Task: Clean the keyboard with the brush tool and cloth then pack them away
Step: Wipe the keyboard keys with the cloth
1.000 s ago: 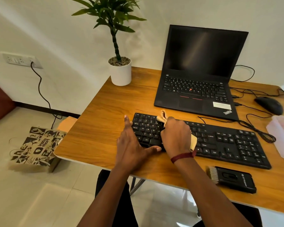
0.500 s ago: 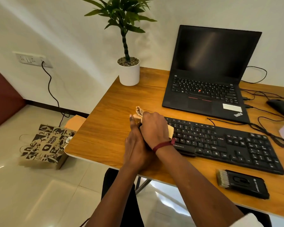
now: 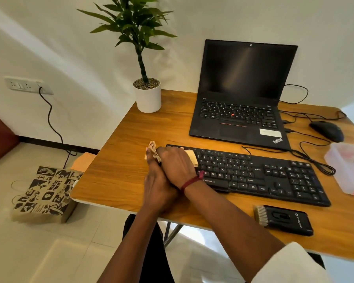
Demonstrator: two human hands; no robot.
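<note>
Bristles pointing left, one black brush tool [image 3: 284, 220] is seen lying flat at the lower right of the frame, on the desk [image 3: 121, 160] near its front edge and well apart from both hands. At the centre of the frame the wrists are crossed, and the right hand [image 3: 177, 166] is laid over the left hand [image 3: 157, 190]. One tan cloth [image 3: 192, 157] is apparently gripped under the curled right hand, with bunched ends showing on either side of it, and is pressed on the left end of the one black keyboard [image 3: 264, 176]. The left thumb is held straight beside that end. The left fingers are covered, so their state cannot be told. Farther back, one open laptop [image 3: 239, 119] is set, and one potted plant [image 3: 147, 94] stands at upper centre.
</note>
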